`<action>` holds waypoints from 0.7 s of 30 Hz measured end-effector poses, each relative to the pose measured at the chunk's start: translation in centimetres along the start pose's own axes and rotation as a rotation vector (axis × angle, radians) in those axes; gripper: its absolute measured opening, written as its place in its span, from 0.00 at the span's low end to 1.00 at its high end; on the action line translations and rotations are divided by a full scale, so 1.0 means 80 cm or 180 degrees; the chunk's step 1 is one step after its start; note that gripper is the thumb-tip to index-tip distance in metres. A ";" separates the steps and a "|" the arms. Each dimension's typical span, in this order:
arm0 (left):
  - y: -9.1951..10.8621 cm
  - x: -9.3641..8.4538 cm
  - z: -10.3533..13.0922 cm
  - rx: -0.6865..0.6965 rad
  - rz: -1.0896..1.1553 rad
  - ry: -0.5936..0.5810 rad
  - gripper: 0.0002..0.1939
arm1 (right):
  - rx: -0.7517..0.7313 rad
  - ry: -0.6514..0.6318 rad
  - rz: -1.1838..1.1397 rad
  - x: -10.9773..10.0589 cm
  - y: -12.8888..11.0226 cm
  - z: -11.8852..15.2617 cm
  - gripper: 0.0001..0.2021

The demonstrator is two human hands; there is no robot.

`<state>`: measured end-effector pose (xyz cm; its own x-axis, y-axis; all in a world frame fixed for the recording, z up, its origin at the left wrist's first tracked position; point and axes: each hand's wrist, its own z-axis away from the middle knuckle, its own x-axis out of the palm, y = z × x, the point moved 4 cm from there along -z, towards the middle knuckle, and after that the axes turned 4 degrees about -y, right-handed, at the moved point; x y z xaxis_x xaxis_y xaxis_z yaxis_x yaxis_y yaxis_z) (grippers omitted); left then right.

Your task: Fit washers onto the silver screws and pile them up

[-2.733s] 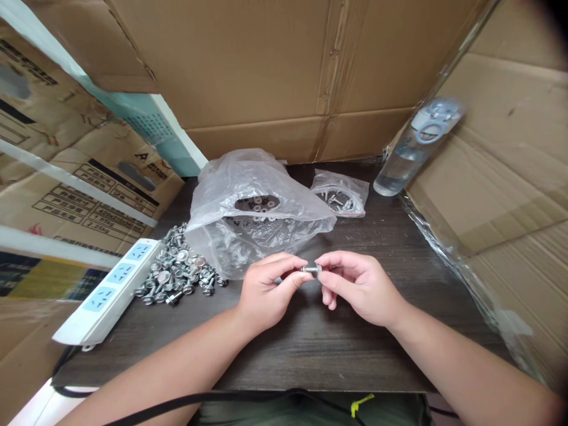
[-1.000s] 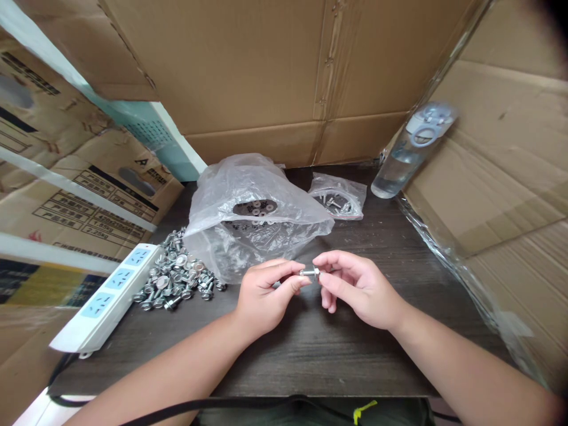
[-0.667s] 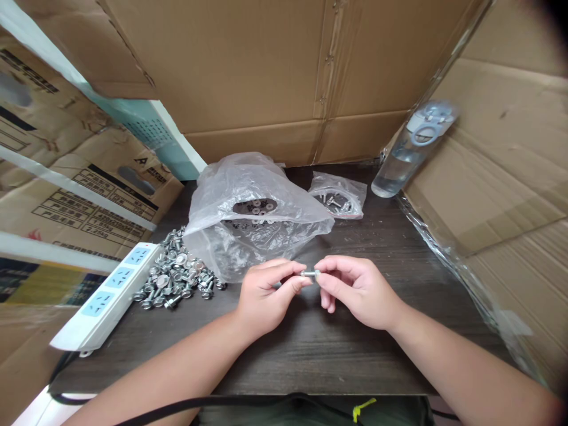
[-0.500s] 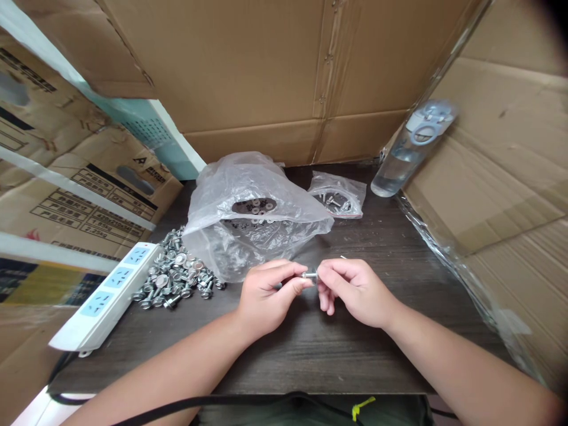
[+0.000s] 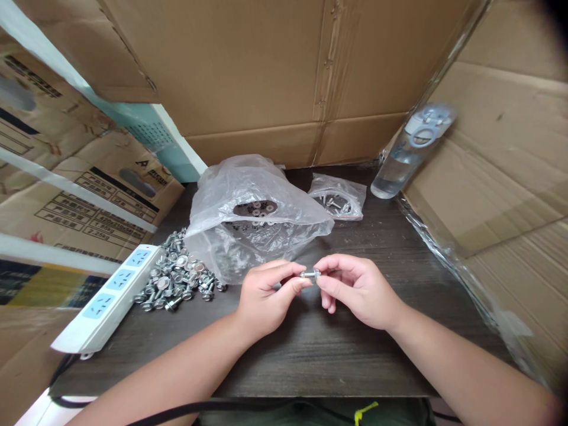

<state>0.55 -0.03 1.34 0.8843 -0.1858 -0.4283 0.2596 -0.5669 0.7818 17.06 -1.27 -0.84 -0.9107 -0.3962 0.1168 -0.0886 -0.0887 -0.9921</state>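
Note:
Between my two hands a short silver bolt (image 5: 309, 274) lies level above the table. My left hand (image 5: 268, 296) is closed, pinching the bolt's left end between thumb and index finger. From the other side, thumb and index finger of my right hand (image 5: 355, 290) close on a small round metal piece (image 5: 316, 276) at the bolt's right end; whether it is a washer or a nut I cannot tell. The right hand's other fingers curl underneath. Beyond the hands is a clear plastic bag (image 5: 261, 183) with several washers (image 5: 260, 210) showing through its opening.
A pile of bolts (image 5: 177, 278) lies left, beside a white power strip (image 5: 110, 296). A small zip bag of bolts (image 5: 339, 201) and a water bottle (image 5: 399, 165) stand at the back right. Cardboard walls (image 5: 248, 71) surround the dark table (image 5: 310, 361). A black cable crosses the front edge.
My right thumb and index finger have shifted their grip around the bolt's right end, with the thumb now lower. My left hand keeps its hold. The view has tilted slightly.

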 end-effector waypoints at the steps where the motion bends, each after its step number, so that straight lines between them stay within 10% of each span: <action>1: 0.000 0.000 0.000 0.0010 -0.0015 -0.0006 0.06 | 0.0010 -0.0009 0.0041 0.000 0.000 0.000 0.15; 21: -0.003 -0.001 0.000 -0.0086 -0.0016 -0.0015 0.07 | -0.0033 -0.0067 -0.0047 0.001 -0.002 -0.001 0.17</action>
<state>0.44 0.15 1.16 0.8812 -0.1867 -0.4343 0.2744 -0.5461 0.7915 16.99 -1.21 -0.64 -0.9005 -0.4142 0.1324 -0.1065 -0.0852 -0.9907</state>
